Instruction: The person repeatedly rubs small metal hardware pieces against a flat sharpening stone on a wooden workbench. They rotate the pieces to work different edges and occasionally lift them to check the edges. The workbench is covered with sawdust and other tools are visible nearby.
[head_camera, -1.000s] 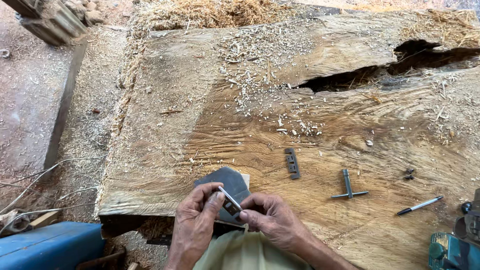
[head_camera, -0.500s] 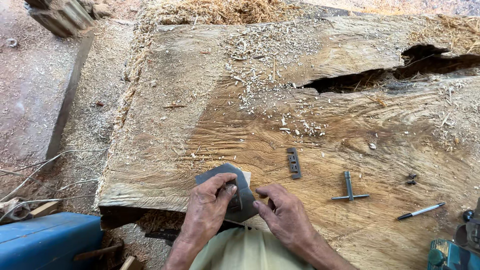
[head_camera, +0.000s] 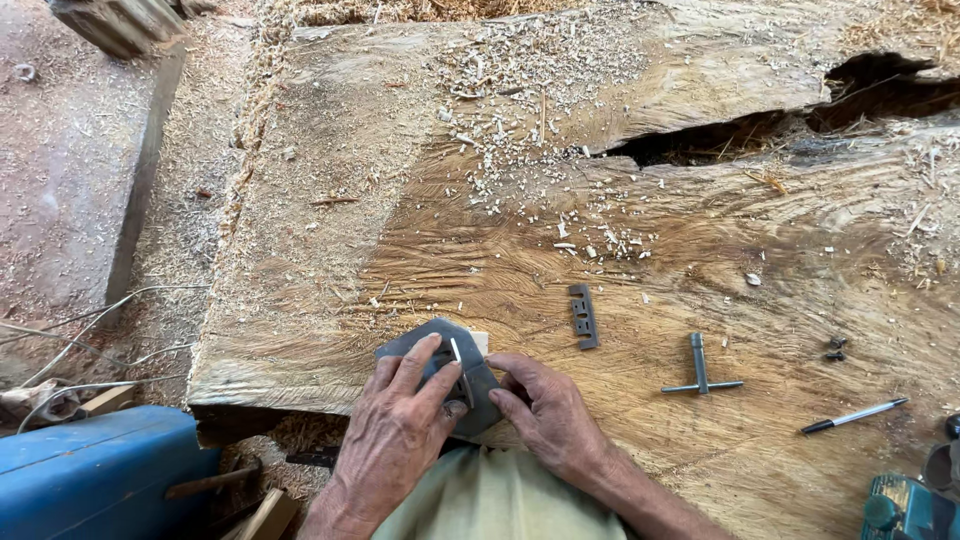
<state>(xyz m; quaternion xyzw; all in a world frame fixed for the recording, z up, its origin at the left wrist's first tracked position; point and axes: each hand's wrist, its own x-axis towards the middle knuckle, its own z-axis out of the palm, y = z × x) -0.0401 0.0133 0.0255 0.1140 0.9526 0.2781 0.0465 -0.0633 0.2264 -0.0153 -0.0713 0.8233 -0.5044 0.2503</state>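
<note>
left hand (head_camera: 405, 415) presses thin steel blade (head_camera: 456, 352) onto dark grey abrasive sheet (head_camera: 440, 375) | right hand (head_camera: 545, 410) pins sheet edge | risk: blade slips on sawdust-strewn wooden slab (head_camera: 700, 260), cutting fingertips

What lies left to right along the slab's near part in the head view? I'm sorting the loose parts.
Blue case → left hand → right hand → slotted metal plate → T-handled wrench → two small screws → pen.

A big rough wood slab (head_camera: 420, 150) is the counter. It has a long dark crack (head_camera: 800, 120) and many wood chips (head_camera: 520, 110). On it lie a small metal plate with holes (head_camera: 583, 316), a T-shaped metal key (head_camera: 699, 368), two little dark screws (head_camera: 834, 348), a pen (head_camera: 853, 415) and a dark gray sheet (head_camera: 430, 350).
</note>
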